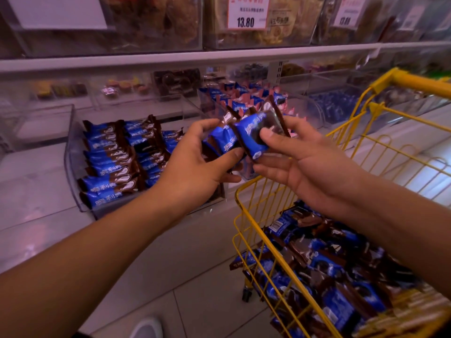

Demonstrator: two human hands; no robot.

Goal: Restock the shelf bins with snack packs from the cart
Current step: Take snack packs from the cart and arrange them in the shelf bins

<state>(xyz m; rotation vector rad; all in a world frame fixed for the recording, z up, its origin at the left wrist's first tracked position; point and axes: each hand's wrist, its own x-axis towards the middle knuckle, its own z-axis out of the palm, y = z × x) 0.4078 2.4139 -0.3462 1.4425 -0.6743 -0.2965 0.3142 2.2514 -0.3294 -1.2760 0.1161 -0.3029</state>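
Two bare forearms reach forward and meet at mid-height above the front corner of the cart. Left hand [195, 164] is turned palm inward, fingers curled over the top and thumb pressed beneath, gripping a blue and brown snack pack [223, 137]. Right hand [302, 162] faces it, palm up and tilted, thumb clamped on the face of a second snack pack [253, 137] with the fingers supporting it from below. Both packs are glossy film wrappers, pillow-shaped, with crimped brown ends; they touch each other between the hands.

Just left of the left hand, and partly behind it, sits a clear plastic shelf bin [73, 172], smooth-walled with rounded corners, holding neat rows of matching packs [109, 167] laid flat and overlapping. Beyond both hands a further clear bin holds blue and pink packs [241, 98]. Below the right forearm stands the yellow wire cart [266, 242], tubular frame and thin rods, holding a loose heap of packs [341, 272]. Above, on the upper shelf, a price card [247, 12] reads 13.80. Pale glossy floor tiles [207, 276] lie beneath.
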